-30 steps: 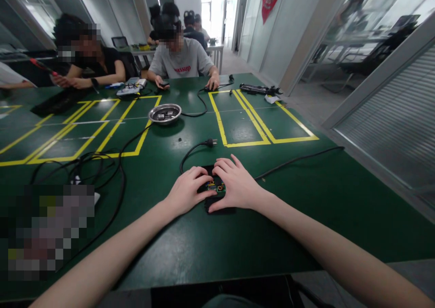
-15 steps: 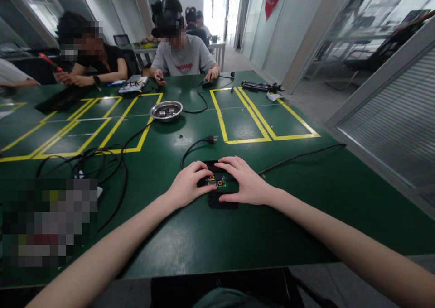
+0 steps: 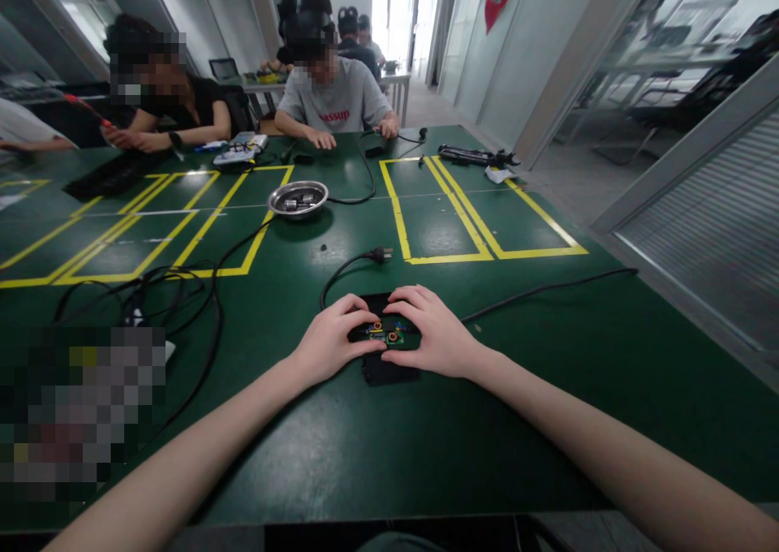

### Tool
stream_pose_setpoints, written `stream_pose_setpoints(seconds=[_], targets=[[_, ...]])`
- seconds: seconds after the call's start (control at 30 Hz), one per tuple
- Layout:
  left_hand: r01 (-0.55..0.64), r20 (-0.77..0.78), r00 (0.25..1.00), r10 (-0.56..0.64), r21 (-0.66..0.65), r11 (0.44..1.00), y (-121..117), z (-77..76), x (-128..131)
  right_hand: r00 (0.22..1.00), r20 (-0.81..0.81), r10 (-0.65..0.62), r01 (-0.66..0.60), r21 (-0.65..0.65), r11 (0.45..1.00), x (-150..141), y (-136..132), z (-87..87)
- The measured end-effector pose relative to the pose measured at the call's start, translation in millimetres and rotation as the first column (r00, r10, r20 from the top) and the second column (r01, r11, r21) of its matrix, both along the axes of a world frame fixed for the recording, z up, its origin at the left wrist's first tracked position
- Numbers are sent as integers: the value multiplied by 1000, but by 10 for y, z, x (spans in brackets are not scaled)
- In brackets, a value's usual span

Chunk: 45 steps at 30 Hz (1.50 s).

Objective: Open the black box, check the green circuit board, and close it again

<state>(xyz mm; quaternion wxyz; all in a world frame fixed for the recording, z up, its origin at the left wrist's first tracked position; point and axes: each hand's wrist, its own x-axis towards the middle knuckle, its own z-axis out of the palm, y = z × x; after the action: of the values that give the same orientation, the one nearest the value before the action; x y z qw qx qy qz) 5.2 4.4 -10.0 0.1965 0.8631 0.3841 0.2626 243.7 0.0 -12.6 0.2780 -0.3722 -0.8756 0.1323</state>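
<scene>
- Green circuit board (image 3: 399, 340), small and flat, sits near the middle of the green tabletop (image 3: 487, 442), between the person's two bare hands. Its visible part runs mainly from left to right, across the person's view; fingers cover part of it, so I cannot tell where its ends point.
- Two copper-coloured ring coils (image 3: 393, 337) stand out on the board, one nearer the person and slightly right of the other. Small blue and yellow parts show beside them.
- Two areas of flat black plastic (image 3: 395, 373) show, one beyond the board and one on its near side; whether they join under the hands is hidden.
- Left hand (image 3: 325, 339): fingers bent and thumb apart from them, curved about the board's left side. I cannot tell whether the tips pinch it.
- Right hand (image 3: 441, 334): thumb and fingers arched apart about the right side; a firm hold cannot be told either.
- One black two-bladed plug (image 3: 382, 254) lies beyond the hands, pointing right, on a curved black cable (image 3: 344, 265). Another stretch of black cord (image 3: 541, 291) extends rightward from behind the right hand.
- One round, shiny metal bowl (image 3: 272, 203) holds silvery parts, too small to count.
- Two yellow-tape rectangles (image 3: 450, 258) mark the table's right side.
</scene>
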Motion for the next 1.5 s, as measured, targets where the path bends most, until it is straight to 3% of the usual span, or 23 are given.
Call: stream_pose_setpoints(seconds=[0.43,0.6,0.83,1.07,1.33,1.5], targets=[[-31,-3,1000,31,16,999,15,-24,18,995,-74,-63,62,-20,998,6,-23,6],[-34,39,999,35,-8,999,13,-24,-4,989,-113,-98,102,35,994,125,-84,76],[-26,44,999,27,-21,999,2,3,-1,1000,4,25,-26,93,995,212,-197,134],[-61,36,997,62,-23,998,-27,34,44,942,90,324,-335,152,930,143,-251,112],[-94,108,988,110,-140,986,-15,61,74,954,75,290,-299,188,936,90,-235,38],[-51,186,979,77,-142,989,-7,60,39,959,-73,274,-254,207,945,162,-174,92]])
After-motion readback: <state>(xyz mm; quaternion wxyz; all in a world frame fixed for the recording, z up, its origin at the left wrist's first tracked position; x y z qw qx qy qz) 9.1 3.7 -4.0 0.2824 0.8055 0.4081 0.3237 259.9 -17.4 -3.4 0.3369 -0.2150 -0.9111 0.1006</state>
